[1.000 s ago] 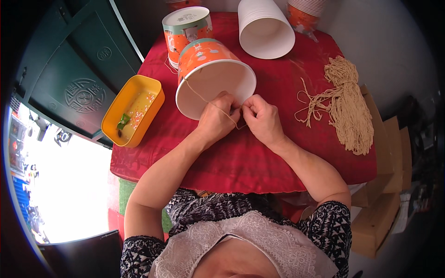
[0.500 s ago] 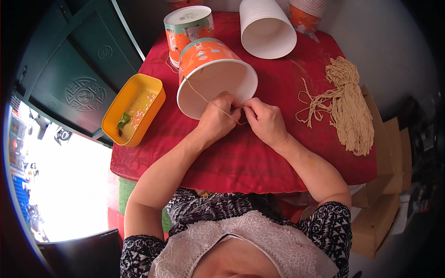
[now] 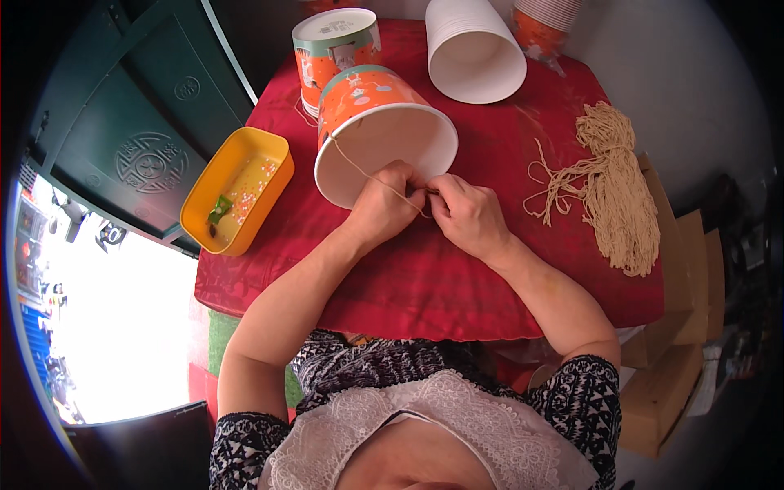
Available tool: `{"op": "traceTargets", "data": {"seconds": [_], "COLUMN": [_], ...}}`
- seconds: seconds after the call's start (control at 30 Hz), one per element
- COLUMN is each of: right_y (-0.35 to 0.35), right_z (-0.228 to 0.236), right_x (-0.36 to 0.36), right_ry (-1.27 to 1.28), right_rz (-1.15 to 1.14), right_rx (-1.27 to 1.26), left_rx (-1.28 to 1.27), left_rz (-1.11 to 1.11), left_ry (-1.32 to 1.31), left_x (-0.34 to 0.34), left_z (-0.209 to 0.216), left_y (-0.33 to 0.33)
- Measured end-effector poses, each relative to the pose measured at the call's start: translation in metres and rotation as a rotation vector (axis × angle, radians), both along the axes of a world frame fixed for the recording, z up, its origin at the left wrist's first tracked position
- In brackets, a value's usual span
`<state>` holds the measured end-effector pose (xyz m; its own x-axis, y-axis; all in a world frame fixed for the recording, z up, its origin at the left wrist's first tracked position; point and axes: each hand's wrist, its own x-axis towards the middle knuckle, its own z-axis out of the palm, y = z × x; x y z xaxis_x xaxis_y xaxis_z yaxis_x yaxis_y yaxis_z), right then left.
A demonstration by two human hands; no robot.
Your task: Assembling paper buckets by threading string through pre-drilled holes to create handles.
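An orange paper bucket (image 3: 363,100) with a green band lies tipped on the table, its white open mouth toward me. A thin tan cord (image 3: 358,167) comes from the left side of its rim and runs across my left hand. My left hand (image 3: 387,198) is closed at the bucket's lower rim, thumb and fingers pinching the cord. Close beside it, my right hand (image 3: 471,214) pinches the cord near the rim's lower right. The fingertips of both hands almost meet, and the spot between them is partly hidden.
A bundle of tan cords (image 3: 616,188) lies at the right. On the left sits a yellow tray (image 3: 273,196) with small bits inside. Behind are an upside-down stack of orange buckets (image 3: 335,49), a white bucket stack (image 3: 478,61) and another orange stack (image 3: 549,24). Cardboard boxes (image 3: 674,384) stand beyond the red-covered table.
Both hands stay at the bucket's rim with the cord, and the fingers have shifted only slightly. The whole view has moved by a few pixels.
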<state>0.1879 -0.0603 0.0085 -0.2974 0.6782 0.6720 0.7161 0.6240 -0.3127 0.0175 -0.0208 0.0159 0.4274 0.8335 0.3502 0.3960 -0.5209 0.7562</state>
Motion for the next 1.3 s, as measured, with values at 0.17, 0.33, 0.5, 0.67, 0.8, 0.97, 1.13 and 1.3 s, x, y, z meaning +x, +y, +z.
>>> {"op": "traceTargets", "data": {"seconds": [0.17,0.33,0.5,0.67,0.8,0.97,1.13,1.3], "right_y": [0.002,0.005,0.007,0.007,0.007,0.007,0.007,0.005], "right_z": [-0.002,-0.006,0.0,0.003,0.004,0.002,0.0,0.004], "right_x": [0.001,0.001,0.005,0.006,0.005,0.006,0.004,0.005], "right_ry": [0.025,0.168,0.33,0.325,0.368,0.402,0.416,0.432], "right_rz": [-0.001,0.021,0.06,0.037,0.021,-0.007,-0.015,0.004], "right_rx": [-0.002,-0.136,-0.417,-0.468,-0.52,-0.52,-0.529,-0.522], "left_rx": [-0.064,-0.023,0.072,0.018,0.082,-0.086,0.005,0.022], "left_rz": [-0.008,-0.011,0.001,0.021,0.004,-0.024,0.006,-0.003], "left_ry": [0.01,-0.006,-0.024,0.056,0.076,0.087,0.049,0.052], "left_x": [0.001,0.0,0.0,0.001,0.0,0.003,0.003,0.001], "left_z": [0.003,0.002,0.001,0.003,-0.001,0.013,0.0,0.0], "left_y": [-0.001,-0.001,-0.003,-0.005,-0.005,-0.01,-0.005,-0.001]}}
